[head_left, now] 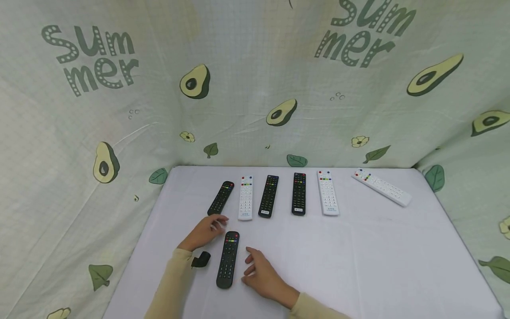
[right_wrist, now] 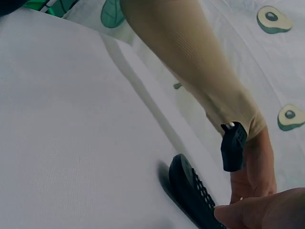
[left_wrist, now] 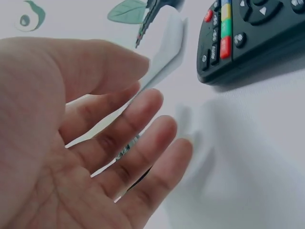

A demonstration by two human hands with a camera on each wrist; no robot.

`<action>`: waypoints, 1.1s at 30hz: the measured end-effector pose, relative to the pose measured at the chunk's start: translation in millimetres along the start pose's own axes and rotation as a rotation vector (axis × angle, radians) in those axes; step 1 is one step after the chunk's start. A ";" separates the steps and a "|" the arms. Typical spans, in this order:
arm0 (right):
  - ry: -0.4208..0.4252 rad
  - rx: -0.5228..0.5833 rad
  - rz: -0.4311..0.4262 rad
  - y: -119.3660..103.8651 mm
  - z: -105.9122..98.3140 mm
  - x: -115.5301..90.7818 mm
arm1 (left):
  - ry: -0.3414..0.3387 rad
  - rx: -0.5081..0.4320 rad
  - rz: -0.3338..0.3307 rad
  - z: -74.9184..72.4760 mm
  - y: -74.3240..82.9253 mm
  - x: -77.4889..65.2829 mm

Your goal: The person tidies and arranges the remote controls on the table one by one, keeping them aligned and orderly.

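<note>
A black remote control (head_left: 228, 260) with colored buttons lies face up near the front of the table, between my two hands. Just up and left of its top end is my left hand (head_left: 204, 231), fingers loosely bent and nothing in them; the left wrist view shows its palm and a gap between the fingertips and the remote (left_wrist: 257, 40). My right hand (head_left: 264, 275) hovers at the remote's right side, thumb and fingers spread apart and holding nothing. In the right wrist view its thumb (right_wrist: 259, 211) overlaps part of the black remote (right_wrist: 193, 193).
Along the back of the white table (head_left: 358, 266) lies a row of remotes: a slanted black one (head_left: 221, 198), a white one (head_left: 245, 198), two black ones (head_left: 268, 196) (head_left: 299, 194), another white one (head_left: 328, 193) and a slanted white one (head_left: 381, 187). Patterned cloth (head_left: 239, 53) hangs behind.
</note>
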State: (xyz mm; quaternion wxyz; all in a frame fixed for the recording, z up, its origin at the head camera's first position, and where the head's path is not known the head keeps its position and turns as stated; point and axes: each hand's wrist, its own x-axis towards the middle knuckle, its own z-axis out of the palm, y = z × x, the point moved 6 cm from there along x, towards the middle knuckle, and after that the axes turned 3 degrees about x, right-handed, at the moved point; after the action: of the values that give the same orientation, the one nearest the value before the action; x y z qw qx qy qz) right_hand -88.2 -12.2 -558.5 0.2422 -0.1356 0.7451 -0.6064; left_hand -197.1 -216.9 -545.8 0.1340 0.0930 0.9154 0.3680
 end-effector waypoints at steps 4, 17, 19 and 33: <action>0.035 -0.020 -0.010 -0.9 -16.7 -5.2 | 0.046 -0.016 0.007 -1.4 6.9 3.4; 0.275 -0.044 0.019 -0.9 -95.5 -40.1 | 0.007 -0.103 0.137 21.8 56.0 22.7; 0.336 -0.039 0.043 1.7 -108.9 -47.1 | -0.010 -0.114 0.160 27.3 65.9 25.4; 0.523 -0.104 0.139 8.3 -193.7 -88.6 | -0.101 -0.152 0.314 59.3 130.8 46.2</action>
State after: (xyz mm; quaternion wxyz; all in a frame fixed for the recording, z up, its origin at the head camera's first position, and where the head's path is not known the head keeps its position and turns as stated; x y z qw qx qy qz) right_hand -114.3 195.9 -520.6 0.0753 0.0648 0.8201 -0.5635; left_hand -213.0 -72.9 -503.7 0.1273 0.2427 0.8514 0.4472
